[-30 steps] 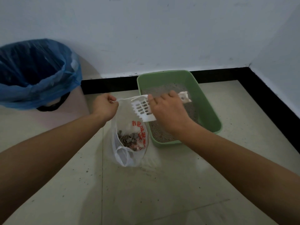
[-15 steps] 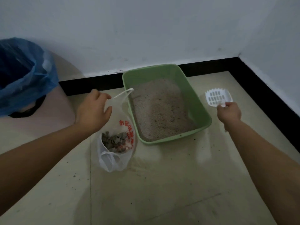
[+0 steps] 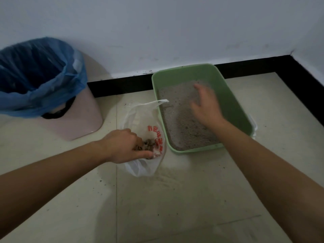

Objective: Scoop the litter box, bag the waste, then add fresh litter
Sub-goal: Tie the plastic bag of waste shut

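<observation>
Left hand (image 3: 126, 146) grips the white bag (image 3: 140, 120) by its near rim, fingers curled beside the waste (image 3: 149, 143). Its loose handle (image 3: 157, 102) lies at one o'clock, nearer the right hand (image 3: 205, 106), spread open over the litter box (image 3: 233, 102) at the handle's three o'clock.

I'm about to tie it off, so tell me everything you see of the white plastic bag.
The white plastic bag is thin and translucent with red print, slumped open on the floor, left of and against the green litter box. One handle reaches over the box rim. Grey-brown clumps lie inside. The left hand grips its near edge.
</observation>
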Demonstrator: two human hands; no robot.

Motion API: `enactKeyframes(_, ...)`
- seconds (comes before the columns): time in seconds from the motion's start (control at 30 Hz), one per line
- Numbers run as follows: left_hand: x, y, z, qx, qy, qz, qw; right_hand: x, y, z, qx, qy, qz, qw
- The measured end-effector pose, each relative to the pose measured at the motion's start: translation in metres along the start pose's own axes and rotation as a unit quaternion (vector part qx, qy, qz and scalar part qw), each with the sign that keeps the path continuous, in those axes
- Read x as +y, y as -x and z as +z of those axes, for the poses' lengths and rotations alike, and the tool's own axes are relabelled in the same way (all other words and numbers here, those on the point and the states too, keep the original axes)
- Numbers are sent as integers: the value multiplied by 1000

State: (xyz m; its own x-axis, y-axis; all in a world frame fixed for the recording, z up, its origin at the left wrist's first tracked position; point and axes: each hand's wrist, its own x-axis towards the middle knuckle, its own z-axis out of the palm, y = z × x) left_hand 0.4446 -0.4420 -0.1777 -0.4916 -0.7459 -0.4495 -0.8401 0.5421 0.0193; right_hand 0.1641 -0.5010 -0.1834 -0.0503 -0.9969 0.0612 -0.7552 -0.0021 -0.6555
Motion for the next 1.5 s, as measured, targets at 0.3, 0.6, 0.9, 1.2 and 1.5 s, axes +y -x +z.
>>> enactKeyframes(0.3, -10, 16, -24, -27, -13, 48, 998, -98, -18, 57, -106, 134, -77, 982)
enactKeyframes(0.6, -65, 31, -68, 184, 194, -2, 964, -108, -8, 57, -226, 27, -29, 973)
enactKeyframes(0.9, -64, 45, -73, 195, 214, 20, 957, -99, -19, 81, -5, 170, -49, 984)
enactKeyframes(1.2, -69, 62, -83, 168, 342, 32, 924, -84, -49, 93, -152, 102, -28, 983)
enactKeyframes(1.5, -76, 64, -83, 280, 553, -11, 784, -84, -47, 85, -127, 300, -99, 940)
